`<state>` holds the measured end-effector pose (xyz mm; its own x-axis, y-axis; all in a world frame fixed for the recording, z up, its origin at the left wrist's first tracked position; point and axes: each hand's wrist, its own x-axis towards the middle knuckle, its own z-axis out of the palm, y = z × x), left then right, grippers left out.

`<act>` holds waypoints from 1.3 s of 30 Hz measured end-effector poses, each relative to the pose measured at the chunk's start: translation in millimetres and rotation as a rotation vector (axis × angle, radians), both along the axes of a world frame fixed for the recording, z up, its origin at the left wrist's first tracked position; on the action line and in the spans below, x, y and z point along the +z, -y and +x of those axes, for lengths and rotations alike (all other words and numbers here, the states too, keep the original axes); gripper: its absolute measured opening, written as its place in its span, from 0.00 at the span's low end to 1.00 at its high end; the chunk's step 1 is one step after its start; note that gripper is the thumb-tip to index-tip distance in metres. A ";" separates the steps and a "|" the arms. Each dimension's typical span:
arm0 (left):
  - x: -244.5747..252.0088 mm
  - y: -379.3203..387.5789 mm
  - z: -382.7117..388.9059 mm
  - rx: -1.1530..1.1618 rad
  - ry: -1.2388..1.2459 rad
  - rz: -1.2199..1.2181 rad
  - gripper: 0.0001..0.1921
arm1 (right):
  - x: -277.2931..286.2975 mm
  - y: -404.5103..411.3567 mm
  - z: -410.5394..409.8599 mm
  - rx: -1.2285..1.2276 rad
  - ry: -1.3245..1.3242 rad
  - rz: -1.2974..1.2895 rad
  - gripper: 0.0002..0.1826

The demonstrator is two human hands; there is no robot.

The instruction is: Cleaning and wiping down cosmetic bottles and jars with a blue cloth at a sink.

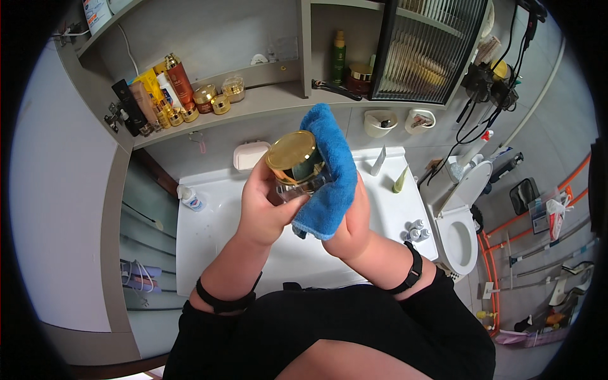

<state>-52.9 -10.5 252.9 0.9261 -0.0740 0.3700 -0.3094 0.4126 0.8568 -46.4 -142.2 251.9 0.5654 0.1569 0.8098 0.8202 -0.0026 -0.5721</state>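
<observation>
Above the white washbasin counter (285, 266), my left hand (261, 209) grips a clear jar with a gold lid (291, 151), its fingers round the near left side. A blue cloth (332, 175) lies against the jar's right side, held by my right hand (354, 218), whose fingers are mostly hidden behind the cloth. The jar is tilted, lid facing up towards me. On the cabinet shelf beyond stand several cosmetic jars with gold lids (205, 97), a red-brown pump bottle (179, 80) and several tubes and small bottles.
A white pump bottle (191, 198) stands at the counter's left. A pink soap dish (251, 155) is on the wall. At the right are an upright tube (378, 161), a green tube (400, 180) and small bottles (416, 231). The open toilet (458, 240) is beyond; a ribbed-glass cabinet door (418, 57) hangs above.
</observation>
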 end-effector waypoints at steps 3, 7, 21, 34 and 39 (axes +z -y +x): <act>-0.6 -0.6 0.3 0.018 0.126 0.095 0.35 | 4.9 -0.6 0.5 0.077 -0.073 0.097 0.24; 0.2 -9.6 1.3 -0.118 0.054 0.131 0.39 | 7.4 0.8 3.5 0.309 -0.460 0.403 0.22; -2.7 1.8 0.6 -0.283 -0.128 -0.231 0.29 | -12.5 -3.8 5.2 0.578 -0.911 0.806 0.26; 12.9 12.5 -2.6 0.042 -0.084 0.137 0.27 | -4.5 -6.6 9.9 0.281 -0.449 0.555 0.22; 9.7 5.1 2.1 0.017 -0.229 -0.025 0.25 | -0.8 -2.1 8.4 0.426 -0.506 0.627 0.22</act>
<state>-50.8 -15.6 262.7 0.9871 -0.0515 0.1519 -0.1152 0.4310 0.8950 -38.0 -140.1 251.1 0.8716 0.0488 0.4878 0.3308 0.6759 -0.6586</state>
